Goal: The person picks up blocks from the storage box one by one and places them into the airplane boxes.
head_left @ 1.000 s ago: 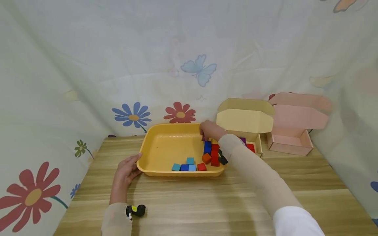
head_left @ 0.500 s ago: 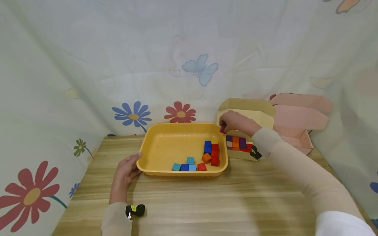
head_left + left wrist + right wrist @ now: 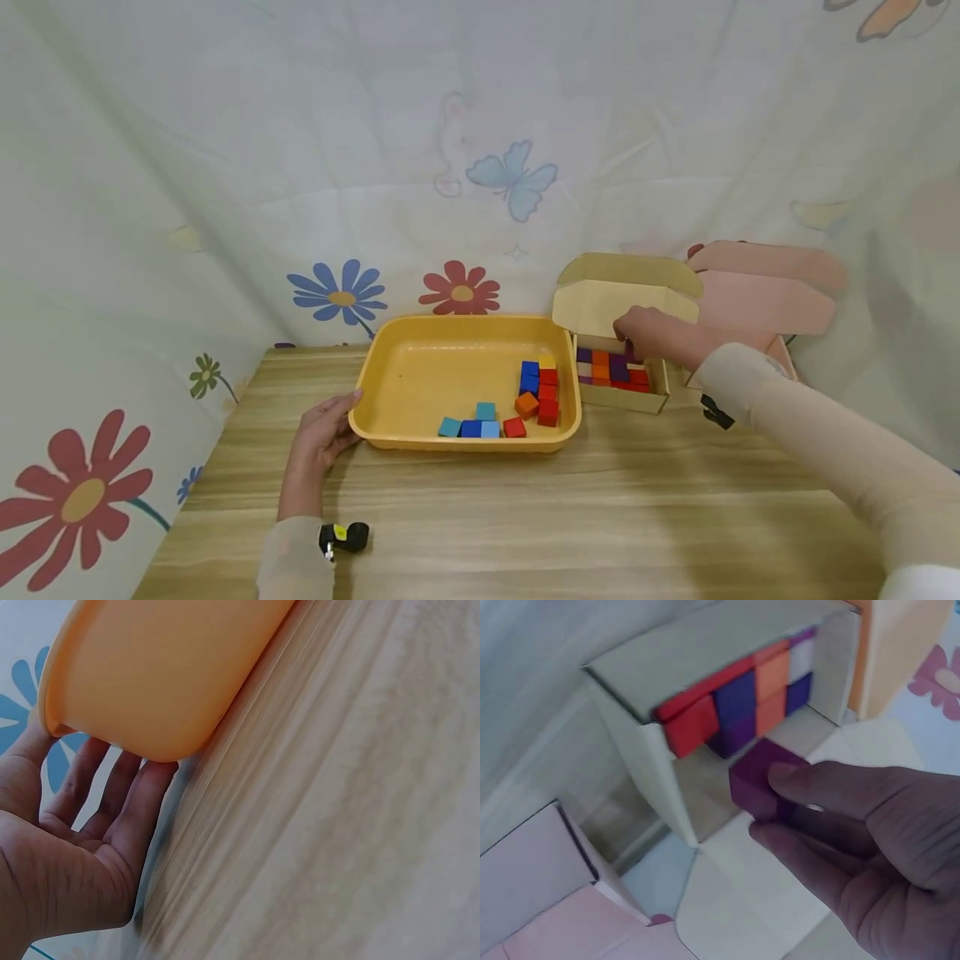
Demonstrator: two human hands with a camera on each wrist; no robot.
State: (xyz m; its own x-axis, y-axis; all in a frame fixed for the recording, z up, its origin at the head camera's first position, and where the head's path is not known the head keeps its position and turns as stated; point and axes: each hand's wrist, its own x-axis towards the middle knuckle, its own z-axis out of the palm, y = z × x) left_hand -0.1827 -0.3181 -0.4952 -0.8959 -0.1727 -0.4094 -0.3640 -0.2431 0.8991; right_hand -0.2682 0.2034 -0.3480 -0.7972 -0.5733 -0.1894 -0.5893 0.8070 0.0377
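Since half a second ago, the purple cube (image 3: pixel 756 781) has been carried from the cream box's (image 3: pixel 624 397) left edge to just above its inside, pinched between the thumb and fingertips of the right hand (image 3: pixel 660 336). Bare floor is left between the cube rows (image 3: pixel 602 367) and the lid (image 3: pixel 600 307). Left of the box, the yellow tray's (image 3: pixel 427 375) far corner is gripped by the left hand (image 3: pixel 324 429), its fingers spread. Just right of the box, the pink box (image 3: pixel 772 304) is partly hidden.

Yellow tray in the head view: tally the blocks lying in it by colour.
Red blocks: 4
Blue blocks: 3
Teal blocks: 2
Light blue block: 1
Orange block: 1
Yellow block: 1
Total visible in the yellow tray: 12
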